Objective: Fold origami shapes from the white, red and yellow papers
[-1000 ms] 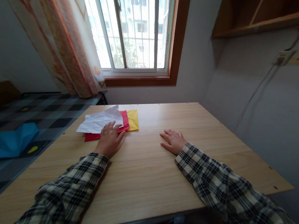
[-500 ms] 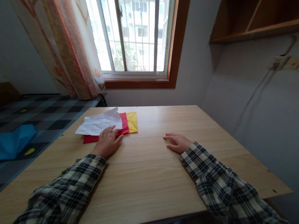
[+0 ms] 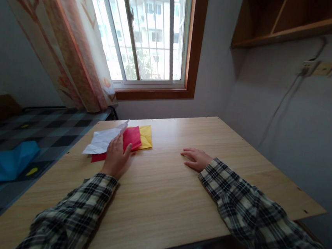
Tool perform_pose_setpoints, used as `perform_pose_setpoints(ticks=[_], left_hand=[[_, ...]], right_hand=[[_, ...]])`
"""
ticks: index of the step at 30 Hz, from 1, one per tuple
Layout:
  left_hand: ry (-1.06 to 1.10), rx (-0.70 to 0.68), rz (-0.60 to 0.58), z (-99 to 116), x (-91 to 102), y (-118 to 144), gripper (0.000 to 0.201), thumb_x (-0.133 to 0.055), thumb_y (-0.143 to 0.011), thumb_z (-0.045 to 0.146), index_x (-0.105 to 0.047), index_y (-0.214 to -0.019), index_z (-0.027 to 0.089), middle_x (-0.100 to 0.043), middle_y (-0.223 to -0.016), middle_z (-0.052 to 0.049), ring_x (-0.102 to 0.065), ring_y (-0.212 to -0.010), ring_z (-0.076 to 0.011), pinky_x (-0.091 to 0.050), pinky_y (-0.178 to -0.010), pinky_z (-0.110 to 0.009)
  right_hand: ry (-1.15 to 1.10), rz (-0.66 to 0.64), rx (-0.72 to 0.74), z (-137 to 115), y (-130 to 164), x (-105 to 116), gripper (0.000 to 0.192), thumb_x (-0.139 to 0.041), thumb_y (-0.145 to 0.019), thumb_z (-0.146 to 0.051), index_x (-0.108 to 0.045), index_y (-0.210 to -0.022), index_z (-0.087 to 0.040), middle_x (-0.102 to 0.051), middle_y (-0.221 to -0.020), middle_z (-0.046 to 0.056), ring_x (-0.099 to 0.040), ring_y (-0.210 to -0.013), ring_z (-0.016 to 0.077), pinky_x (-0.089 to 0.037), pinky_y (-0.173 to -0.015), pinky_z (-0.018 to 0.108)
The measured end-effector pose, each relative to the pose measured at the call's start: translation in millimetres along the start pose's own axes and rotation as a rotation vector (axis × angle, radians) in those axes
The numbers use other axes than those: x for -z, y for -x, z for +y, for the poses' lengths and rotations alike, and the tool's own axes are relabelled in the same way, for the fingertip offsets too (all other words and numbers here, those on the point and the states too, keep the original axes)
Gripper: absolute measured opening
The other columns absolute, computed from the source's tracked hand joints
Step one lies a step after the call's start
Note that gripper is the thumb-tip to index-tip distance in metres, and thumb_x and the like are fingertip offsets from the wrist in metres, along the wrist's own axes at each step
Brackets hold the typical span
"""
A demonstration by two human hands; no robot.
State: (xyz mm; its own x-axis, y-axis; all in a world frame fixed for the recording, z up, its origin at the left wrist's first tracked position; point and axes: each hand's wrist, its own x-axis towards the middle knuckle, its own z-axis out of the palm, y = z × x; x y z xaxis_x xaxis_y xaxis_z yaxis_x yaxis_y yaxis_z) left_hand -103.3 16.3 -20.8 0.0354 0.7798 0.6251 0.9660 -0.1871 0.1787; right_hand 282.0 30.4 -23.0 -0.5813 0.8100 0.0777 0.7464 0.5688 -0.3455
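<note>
- My left hand [image 3: 116, 157] lies on the paper stack, fingers [image 3: 116, 142] nearly together and bent at the tips, pinching the right-hand edge of the white creased sheet [image 3: 103, 140] and raising it; whether the thumb is under that edge is hidden from this view.
- The white creased sheet is the top of the stack, tilted up along the edge I hold, its far left corner resting flat near the left edge of the surface [image 3: 159, 194].
- Directly beneath it lies the red sheet [image 3: 132, 137], partly uncovered beside my fingertips, with a red strip also showing under the near edge of the white one.
- The yellow sheet [image 3: 146, 135] sits lowest, showing to the right of the red.
- To do this well, as I judge it, I take only the top sheet, keep the pinch light near the edge, and peel it sideways so the red sheet beneath is not dragged along.
- My right hand [image 3: 197, 159] rests flat on the bare surface, well apart from the stack, fingers spread loosely and holding nothing.
- Further out: a blue folded paper [image 3: 5, 163] lies on the checked bed [image 3: 57, 127] at left, and a window [image 3: 147, 32] with a curtain [image 3: 65, 36] stands behind.
</note>
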Motion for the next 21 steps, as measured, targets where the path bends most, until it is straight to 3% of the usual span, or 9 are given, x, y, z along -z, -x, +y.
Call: perform_pose_setpoints(ticks=[3, 7, 12, 17, 21], left_hand=[[0.059, -0.059, 0.190, 14, 12.8, -3, 0.063, -0.042, -0.101, 0.043, -0.033, -0.154, 0.011, -0.040, -0.157, -0.022, -0.033, -0.148, -0.0351, -0.027, -0.121, -0.055], [0.088, -0.290, 0.183, 51, 24.2, 5, 0.060, -0.047, -0.102, 0.038, -0.032, -0.156, 0.015, -0.043, -0.155, -0.021, -0.038, -0.146, -0.0334, -0.029, -0.121, -0.055], [0.152, -0.524, 0.021, 102, 26.4, 30, 0.062, -0.045, -0.103, 0.029, -0.022, -0.160, 0.019, -0.045, -0.155, -0.017, -0.039, -0.146, -0.0294, -0.031, -0.122, -0.053], [0.301, -0.647, -0.220, 124, 26.4, 47, 0.064, -0.046, -0.101, 0.027, -0.022, -0.161, 0.019, -0.041, -0.159, -0.016, -0.035, -0.149, -0.0297, -0.034, -0.121, -0.051], [0.395, -0.668, -0.348, 130, 26.1, 50, 0.069, -0.051, -0.099, 0.029, -0.021, -0.160, 0.019, -0.041, -0.159, -0.016, -0.036, -0.148, -0.0297, -0.036, -0.120, -0.051]], right_hand=[[-0.036, 0.007, 0.021, 4, -2, -2, 0.054, -0.063, -0.088, -0.038, -0.063, -0.138, -0.018, -0.053, -0.151, 0.014, -0.047, -0.142, 0.0300, -0.034, -0.119, 0.047], [-0.079, 0.045, 0.039, 8, -3, -6, 0.052, -0.064, -0.087, -0.038, -0.066, -0.135, -0.018, -0.056, -0.148, 0.015, -0.050, -0.139, 0.0319, -0.036, -0.117, 0.050], [-0.188, 0.131, 0.012, 8, -7, -8, 0.037, -0.058, -0.090, -0.036, -0.075, -0.117, -0.017, -0.066, -0.135, 0.014, -0.060, -0.127, 0.0292, -0.042, -0.112, 0.043], [-0.491, 0.269, -0.097, 8, -13, -7, 0.041, -0.048, -0.097, -0.043, -0.078, -0.096, -0.015, -0.077, -0.111, 0.013, -0.069, -0.105, 0.0255, -0.051, -0.097, 0.037], [-0.802, 0.318, -0.283, 3, -15, -8, 0.047, -0.040, -0.101, -0.048, -0.071, -0.110, -0.013, -0.077, -0.101, 0.013, -0.067, -0.068, 0.0156, -0.053, -0.061, 0.027]])
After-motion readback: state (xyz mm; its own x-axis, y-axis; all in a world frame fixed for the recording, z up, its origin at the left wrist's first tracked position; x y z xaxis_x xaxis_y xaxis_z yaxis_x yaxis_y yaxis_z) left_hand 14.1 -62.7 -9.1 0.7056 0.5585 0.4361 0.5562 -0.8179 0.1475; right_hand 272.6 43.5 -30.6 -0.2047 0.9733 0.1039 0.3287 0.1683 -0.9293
